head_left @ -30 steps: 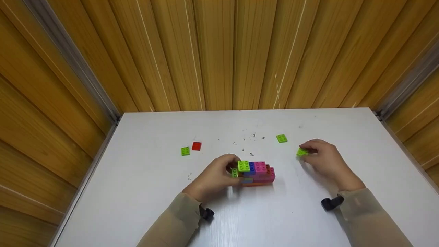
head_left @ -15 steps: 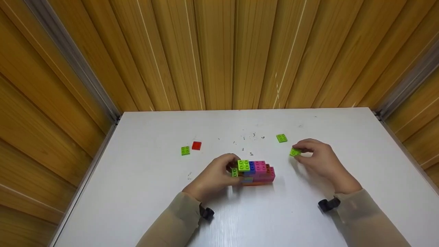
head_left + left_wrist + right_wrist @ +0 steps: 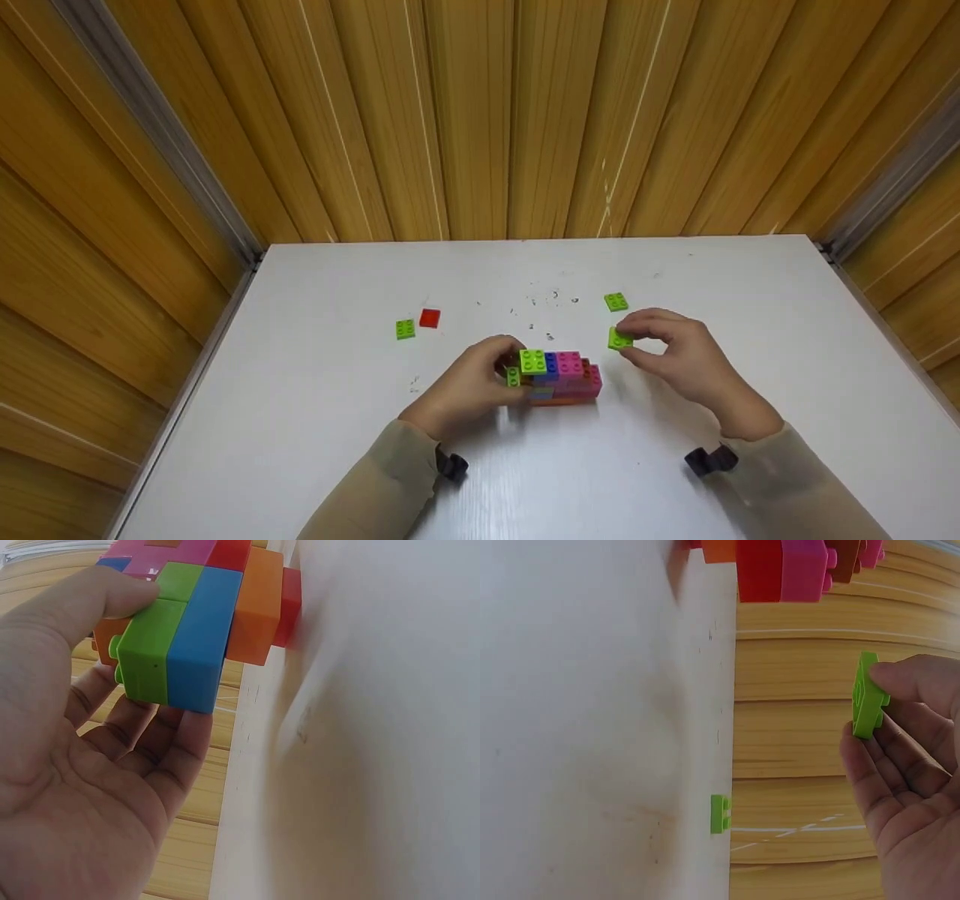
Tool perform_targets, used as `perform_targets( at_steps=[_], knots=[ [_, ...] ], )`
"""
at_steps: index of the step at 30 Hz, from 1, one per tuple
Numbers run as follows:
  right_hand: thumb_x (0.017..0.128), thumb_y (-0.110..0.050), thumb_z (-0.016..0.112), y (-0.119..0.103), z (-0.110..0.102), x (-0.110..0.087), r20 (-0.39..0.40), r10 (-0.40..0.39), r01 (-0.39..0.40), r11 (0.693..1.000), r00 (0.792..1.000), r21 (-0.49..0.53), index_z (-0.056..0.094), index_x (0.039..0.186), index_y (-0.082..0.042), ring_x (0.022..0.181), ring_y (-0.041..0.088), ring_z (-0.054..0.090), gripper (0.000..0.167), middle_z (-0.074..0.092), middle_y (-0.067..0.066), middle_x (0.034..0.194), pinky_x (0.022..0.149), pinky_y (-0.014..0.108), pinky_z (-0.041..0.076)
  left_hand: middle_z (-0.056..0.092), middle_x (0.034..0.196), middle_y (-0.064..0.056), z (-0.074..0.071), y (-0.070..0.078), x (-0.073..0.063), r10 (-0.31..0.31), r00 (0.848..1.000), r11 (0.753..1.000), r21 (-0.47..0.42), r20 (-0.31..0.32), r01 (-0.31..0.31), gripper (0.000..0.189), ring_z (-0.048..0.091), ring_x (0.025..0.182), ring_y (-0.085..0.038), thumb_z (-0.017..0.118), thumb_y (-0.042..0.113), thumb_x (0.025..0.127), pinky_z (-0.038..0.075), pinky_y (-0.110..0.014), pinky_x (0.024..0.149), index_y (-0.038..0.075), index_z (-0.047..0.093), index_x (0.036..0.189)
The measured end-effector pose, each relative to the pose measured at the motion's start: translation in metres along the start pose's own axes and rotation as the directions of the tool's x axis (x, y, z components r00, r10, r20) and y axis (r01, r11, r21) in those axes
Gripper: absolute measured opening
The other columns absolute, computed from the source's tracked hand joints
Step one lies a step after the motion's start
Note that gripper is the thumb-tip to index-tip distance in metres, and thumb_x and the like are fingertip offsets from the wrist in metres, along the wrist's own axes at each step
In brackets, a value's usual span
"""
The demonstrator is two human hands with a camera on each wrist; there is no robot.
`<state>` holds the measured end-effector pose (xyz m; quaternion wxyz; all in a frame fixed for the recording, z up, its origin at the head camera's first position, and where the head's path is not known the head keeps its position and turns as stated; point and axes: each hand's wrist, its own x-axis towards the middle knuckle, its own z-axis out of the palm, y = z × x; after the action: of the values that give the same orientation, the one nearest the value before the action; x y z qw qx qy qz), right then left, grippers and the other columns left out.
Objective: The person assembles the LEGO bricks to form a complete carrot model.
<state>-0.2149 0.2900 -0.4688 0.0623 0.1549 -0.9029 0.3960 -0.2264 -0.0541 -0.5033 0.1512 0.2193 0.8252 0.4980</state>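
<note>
My left hand [image 3: 471, 384] grips the left end of a stack of toy building bricks [image 3: 568, 366] in pink, blue, green, brown and orange. In the left wrist view the thumb presses a green brick [image 3: 152, 652] beside a blue brick [image 3: 201, 641], while the fingers curl behind the stack. A flat green brick [image 3: 619, 339], studs up, is pinched between thumb and fingers of my right hand [image 3: 679, 358], just right of the stack. The right wrist view shows this flat brick [image 3: 868, 696] held edge-on, apart from the stack's red and pink end [image 3: 780, 571].
A loose flat green brick [image 3: 616, 301] lies on the white table [image 3: 337, 450] behind my right hand. To the left lie another flat green brick [image 3: 405, 329] and a red square piece [image 3: 430, 318]. Wood-patterned panels [image 3: 472, 120] rise behind the table's far edge.
My right hand has moved left with the flat green brick, bringing it closer to the stack. The left hand and the stack have stayed in place.
</note>
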Motion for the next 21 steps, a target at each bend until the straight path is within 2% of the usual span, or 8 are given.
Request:
perform_targets(
  at_steps=[3,6,9,14,21],
  knots=[
    [0.097,-0.007,0.089,-0.008,0.003,-0.003,-0.004,-0.031,0.031,0.999,1.000,0.007,0.087,0.122,-0.018,0.117,0.017,0.078,0.028,0.080,-0.001,0.133,0.104,0.006,0.049,0.071,0.126,0.008,0.000,0.001,-0.001,-0.003,1.000,1.000,-0.003,0.000,0.003,0.037,0.066,0.115,-0.014,0.088,0.013,0.092,0.058,-0.040,0.110,0.023,0.071,0.123],
    [0.096,-0.003,0.089,-0.015,0.005,-0.005,-0.017,-0.077,0.077,0.997,0.997,0.017,0.087,0.121,-0.020,0.117,0.009,0.077,0.030,0.080,-0.004,0.132,0.107,0.005,0.047,0.071,0.125,0.008,0.000,0.001,-0.001,-0.003,1.000,1.000,-0.005,-0.001,0.003,0.036,0.066,0.115,-0.015,0.088,0.013,0.092,0.058,-0.040,0.110,0.023,0.072,0.122],
    [0.094,0.001,0.089,-0.020,0.007,-0.007,-0.028,-0.134,0.135,0.990,0.991,0.043,0.087,0.120,-0.021,0.115,0.004,0.076,0.034,0.081,-0.004,0.130,0.106,0.006,0.050,0.071,0.125,0.008,0.000,0.000,0.000,-0.002,1.000,1.000,-0.005,-0.002,0.002,0.036,0.066,0.115,-0.015,0.088,0.013,0.092,0.058,-0.039,0.109,0.023,0.072,0.122],
    [0.092,0.005,0.089,-0.026,0.014,-0.010,-0.035,-0.218,0.220,0.971,0.975,0.090,0.087,0.121,-0.022,0.116,0.004,0.077,0.039,0.081,-0.004,0.128,0.105,0.010,0.055,0.071,0.124,0.008,0.000,-0.001,0.000,-0.003,1.000,1.000,-0.011,-0.003,0.003,0.035,0.066,0.114,-0.015,0.088,0.013,0.092,0.057,-0.039,0.109,0.024,0.071,0.121],
    [0.093,0.007,0.087,-0.027,0.027,-0.012,-0.042,-0.289,0.292,0.942,0.956,0.162,0.086,0.122,-0.020,0.116,0.005,0.077,0.040,0.081,0.000,0.128,0.102,0.015,0.059,0.073,0.122,0.008,0.000,0.000,0.000,-0.004,1.000,0.999,-0.034,0.001,0.004,0.034,0.067,0.113,-0.015,0.087,0.011,0.091,0.058,-0.039,0.108,0.024,0.072,0.120]
  ],
)
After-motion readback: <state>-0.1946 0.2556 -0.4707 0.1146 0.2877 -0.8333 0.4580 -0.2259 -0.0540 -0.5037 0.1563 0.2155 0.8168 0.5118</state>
